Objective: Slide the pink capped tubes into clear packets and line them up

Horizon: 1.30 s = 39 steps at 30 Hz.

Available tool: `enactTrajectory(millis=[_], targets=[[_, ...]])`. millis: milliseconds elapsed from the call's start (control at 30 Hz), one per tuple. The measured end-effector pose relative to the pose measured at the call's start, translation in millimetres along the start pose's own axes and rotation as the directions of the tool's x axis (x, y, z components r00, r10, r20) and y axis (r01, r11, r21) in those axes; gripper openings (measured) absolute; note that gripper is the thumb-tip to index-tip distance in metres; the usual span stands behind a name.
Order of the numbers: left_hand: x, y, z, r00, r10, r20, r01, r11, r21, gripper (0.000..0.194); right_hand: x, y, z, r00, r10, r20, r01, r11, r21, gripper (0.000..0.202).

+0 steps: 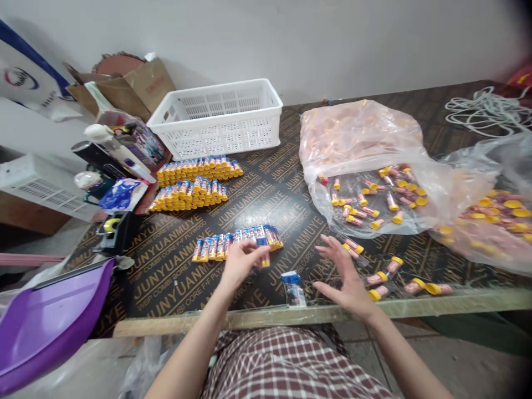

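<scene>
Between its thumb and fingers, my left hand [241, 263] pinches a small blue-wrapped tube with a yellow end [264, 255]. That hand is just in front of a row of similar blue-and-yellow tubes [211, 248] lying side by side. My right hand [347, 285] hovers near the table edge, fingers spread and nothing in it. Between the two hands lies a small clear packet with a blue top [294, 291]. Loose pink-filled tubes with yellow caps [377, 278] lie just right of my right hand, some on clear film.
Two stacks of wrapped tubes [189, 194] lie before a white plastic basket [220, 133]. A large translucent bag [361, 136] spills pink tubes; another bag [499, 221] is at right. A tape dispenser [114, 233], purple dustpan [62, 316] and bottles [103, 147] stand left.
</scene>
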<state>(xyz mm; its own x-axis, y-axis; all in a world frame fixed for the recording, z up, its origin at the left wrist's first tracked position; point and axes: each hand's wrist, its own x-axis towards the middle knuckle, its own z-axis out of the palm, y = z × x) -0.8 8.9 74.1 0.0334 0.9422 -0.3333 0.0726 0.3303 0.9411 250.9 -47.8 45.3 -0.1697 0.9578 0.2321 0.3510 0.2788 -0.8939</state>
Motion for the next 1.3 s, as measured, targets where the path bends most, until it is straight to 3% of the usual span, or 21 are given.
enactTrajectory(millis=[67, 133, 200, 300, 367, 433, 500, 533, 600, 667, 733, 867, 967, 1200, 1300], targets=[[12, 0, -30.7, 0.97, 0.094, -0.225, -0.038, 0.97, 0.239, 0.037, -3, 13, -11, 0.996, 0.051, -0.068, -0.054, 0.997, -0.049, 0.078], [21, -4, -56.2, 0.922, 0.179, -0.344, 0.011, 0.875, 0.485, 0.037, -6, 22, -19, 0.992, 0.073, -0.105, -0.083, 0.992, -0.095, 0.073], [29, -9, -71.9, 0.906, 0.229, -0.357, 0.063, 0.76, 0.647, 0.038, -8, 25, -23, 0.992, 0.066, -0.111, -0.082, 0.986, -0.143, 0.07], [35, -13, -77.3, 0.919, 0.247, -0.307, 0.074, 0.658, 0.749, 0.038, -7, 21, -24, 0.996, 0.027, -0.087, -0.044, 0.977, -0.207, 0.066], [34, -13, -71.8, 0.901, 0.287, -0.326, 0.077, 0.633, 0.77, 0.04, -6, 19, -26, 0.997, 0.007, -0.083, -0.027, 0.97, -0.241, 0.063], [29, -11, -59.4, 0.853, 0.371, -0.368, 0.062, 0.627, 0.776, 0.041, -6, 18, -30, 0.996, 0.003, -0.094, -0.029, 0.959, -0.283, 0.056], [19, -12, -39.5, 0.845, 0.431, -0.317, -0.035, 0.636, 0.771, 0.038, -6, 21, -35, 0.996, 0.018, -0.091, -0.048, 0.941, -0.336, 0.045], [14, -13, -27.1, 0.871, 0.433, -0.232, -0.116, 0.641, 0.759, 0.035, -6, 24, -37, 0.997, 0.037, -0.07, -0.06, 0.93, -0.362, 0.039], [4, -21, 0.2, 0.931, 0.362, 0.047, -0.291, 0.656, 0.697, 0.029, -7, 29, -38, 0.995, 0.096, 0.014, -0.082, 0.908, -0.411, 0.03], [-3, -32, 25.2, 0.92, 0.263, 0.29, -0.391, 0.638, 0.664, 0.022, -10, 34, -36, 0.977, 0.173, 0.122, -0.101, 0.886, -0.452, 0.029], [-5, -45, 42.3, 0.902, 0.192, 0.386, -0.42, 0.594, 0.686, 0.017, -13, 37, -31, 0.95, 0.237, 0.202, -0.113, 0.867, -0.485, 0.032], [-2, -59, 51.5, 0.91, 0.154, 0.386, -0.4, 0.577, 0.712, 0.008, -18, 37, -18, 0.913, 0.287, 0.291, -0.104, 0.852, -0.513, 0.038], [-2, -61, 49.0, 0.908, 0.149, 0.391, -0.397, 0.6, 0.694, 0.008, -17, 34, -13, 0.918, 0.258, 0.3, -0.08, 0.863, -0.498, 0.036], [-7, -60, 47.0, 0.905, 0.196, 0.378, -0.417, 0.589, 0.692, 0.006, -1, 15, -13, 0.987, 0.154, 0.054, -0.13, 0.941, -0.314, 0.04], [-9, -58, 46.5, 0.91, 0.236, 0.34, -0.408, 0.655, 0.636, 0.008, 3, 10, -13, 0.995, 0.095, -0.038, -0.102, 0.961, -0.256, 0.029]])
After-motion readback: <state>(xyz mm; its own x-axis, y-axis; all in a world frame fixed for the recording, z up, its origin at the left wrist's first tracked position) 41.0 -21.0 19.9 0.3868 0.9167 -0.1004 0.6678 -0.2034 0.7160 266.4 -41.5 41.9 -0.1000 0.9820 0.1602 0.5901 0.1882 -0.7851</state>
